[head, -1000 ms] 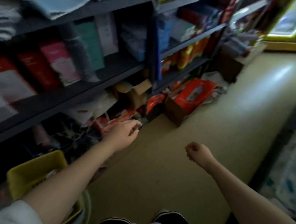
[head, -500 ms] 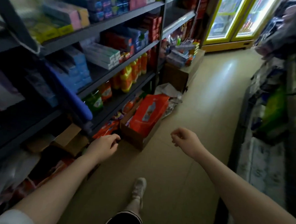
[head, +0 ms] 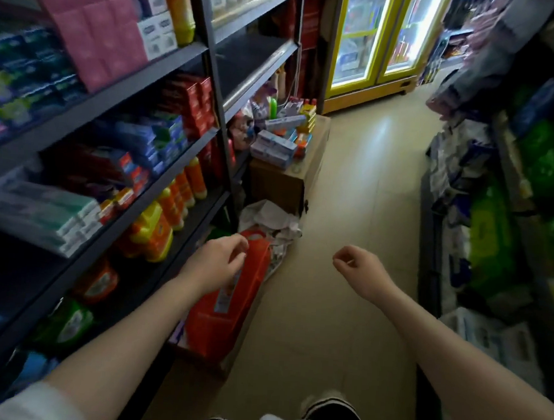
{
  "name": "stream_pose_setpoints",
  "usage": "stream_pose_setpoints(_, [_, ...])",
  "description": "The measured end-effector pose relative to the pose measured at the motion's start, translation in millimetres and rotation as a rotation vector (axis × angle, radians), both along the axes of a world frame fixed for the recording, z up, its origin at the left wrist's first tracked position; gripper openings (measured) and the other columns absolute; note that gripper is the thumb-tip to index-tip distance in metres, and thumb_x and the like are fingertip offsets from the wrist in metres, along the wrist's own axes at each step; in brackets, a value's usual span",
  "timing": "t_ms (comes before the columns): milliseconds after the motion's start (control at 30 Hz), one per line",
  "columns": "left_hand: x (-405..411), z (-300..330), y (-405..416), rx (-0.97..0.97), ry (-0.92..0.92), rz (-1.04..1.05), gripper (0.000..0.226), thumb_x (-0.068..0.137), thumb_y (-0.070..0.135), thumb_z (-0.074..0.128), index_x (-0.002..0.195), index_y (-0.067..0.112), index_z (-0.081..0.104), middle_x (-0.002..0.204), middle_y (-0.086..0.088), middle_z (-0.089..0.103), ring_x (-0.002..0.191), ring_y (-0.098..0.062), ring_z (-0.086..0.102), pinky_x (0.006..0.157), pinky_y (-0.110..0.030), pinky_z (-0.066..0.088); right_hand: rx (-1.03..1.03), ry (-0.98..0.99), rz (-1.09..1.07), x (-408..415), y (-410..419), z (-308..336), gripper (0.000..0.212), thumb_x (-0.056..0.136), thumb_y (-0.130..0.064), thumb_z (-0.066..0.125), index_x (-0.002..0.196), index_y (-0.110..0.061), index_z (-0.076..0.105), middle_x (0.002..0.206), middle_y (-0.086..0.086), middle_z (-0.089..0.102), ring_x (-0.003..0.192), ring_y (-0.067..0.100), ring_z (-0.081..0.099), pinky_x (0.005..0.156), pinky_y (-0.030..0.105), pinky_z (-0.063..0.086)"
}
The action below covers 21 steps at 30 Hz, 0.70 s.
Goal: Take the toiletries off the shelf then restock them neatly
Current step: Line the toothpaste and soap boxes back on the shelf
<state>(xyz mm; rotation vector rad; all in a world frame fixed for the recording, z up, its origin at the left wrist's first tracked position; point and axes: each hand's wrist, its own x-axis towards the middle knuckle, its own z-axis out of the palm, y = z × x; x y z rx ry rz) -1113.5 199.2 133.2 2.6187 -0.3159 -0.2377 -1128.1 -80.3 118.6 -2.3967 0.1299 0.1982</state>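
A dark metal shelf unit [head: 167, 66] runs down the left of a narrow shop aisle, its tiers packed so that labels face the walkway: pink tissue packs [head: 92, 30] on top, red and blue toothpaste cartons [head: 164, 133] on the tier below them, orange bottles [head: 180, 192] lower down near the edge. Loose stock sits on the floor against the unit, evidently staged within reach: an orange packet [head: 232, 304] standing in an open box, crumpled wrapping behind it, and further on a brown carton [head: 286, 181] heaped with toiletry boxes [head: 276, 142].

The person's left hand [head: 216, 264] hangs in front of the orange packet with fingers loosely curled and nothing in them; whether it touches the packet cannot be told. The right hand [head: 360, 270] floats over bare floor in mid-aisle, fingers curled in, also holding nothing. One shoe [head: 329, 408] shows at the bottom edge. Yellow-framed drinks fridges [head: 374, 48] glow at the aisle's end, and bagged goods line the right side.

Compared with half a second ago, the view has swung up and along the aisle: the upper tiers and the fridges now fill more of the frame, the heaped carton looks closer, and both hands sit higher, as empty as before. The person appears to be walking towards the heaped carton, with no item yet picked up.
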Motion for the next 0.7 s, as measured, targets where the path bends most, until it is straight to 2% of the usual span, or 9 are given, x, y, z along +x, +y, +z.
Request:
stream_pose_setpoints(167, [126,20,-93,-0.044,-0.139,-0.071,0.02,0.093,0.022,0.051,0.112,0.019,0.057,0.098,0.005,0.061,0.087,-0.012,0.058,0.075,-0.032,0.05,-0.005,0.061,-0.051,122,-83,-17,0.013,0.09,-0.019,0.057,0.096,-0.012,0.066,0.086,0.0,0.062,0.081,0.016,0.056,0.071,0.026,0.042])
stream_pose_setpoints(233, [179,20,-122,-0.047,-0.134,-0.059,0.022,0.093,0.023,0.05,0.114,0.02,0.056,0.096,0.006,0.06,0.082,-0.011,0.058,0.073,-0.032,0.05,-0.017,0.074,-0.028,181,-113,-15,0.014,0.09,-0.019,0.056,0.096,-0.012,0.065,0.087,0.002,0.063,0.083,0.018,0.058,0.074,0.029,0.046])
stream_pose_setpoints(333, [253,14,-149,-0.036,-0.078,0.011,0.024,0.094,0.024,0.048,0.117,0.022,0.055,0.095,0.007,0.06,0.078,-0.01,0.057,0.069,-0.032,0.051,-0.011,0.095,0.013,269,-142,-2,0.016,0.091,-0.02,0.054,0.1,-0.012,0.064,0.09,0.004,0.064,0.081,0.018,0.058,0.07,0.026,0.044])
stream_pose_setpoints(433, [314,7,-155,-0.004,-0.024,0.098,0.026,0.095,0.024,0.047,0.12,0.021,0.053,0.095,0.008,0.058,0.076,-0.01,0.055,0.065,-0.03,0.049,0.004,0.11,0.087,350,-146,12,0.015,0.092,-0.021,0.052,0.1,-0.013,0.063,0.089,0.004,0.064,0.078,0.019,0.058,0.069,0.028,0.047])
stream_pose_setpoints(567, [384,-12,-139,0.05,0.043,0.252,0.026,0.095,0.025,0.047,0.12,0.021,0.053,0.094,0.008,0.055,0.075,-0.011,0.051,0.061,-0.026,0.041,0.011,0.115,0.254,446,-127,20,0.017,0.092,-0.02,0.053,0.101,-0.009,0.062,0.091,0.008,0.066,0.082,0.024,0.063,0.078,0.038,0.051])
stream_pose_setpoints(700, [454,-31,-118,0.072,0.137,0.36,0.026,0.095,0.026,0.046,0.12,0.023,0.051,0.092,0.008,0.054,0.07,-0.009,0.05,0.056,-0.025,0.038,0.05,0.088,0.408,538,-105,20,0.012,0.09,-0.018,0.055,0.099,-0.014,0.062,0.092,0.004,0.065,0.085,0.021,0.061,0.08,0.037,0.051])
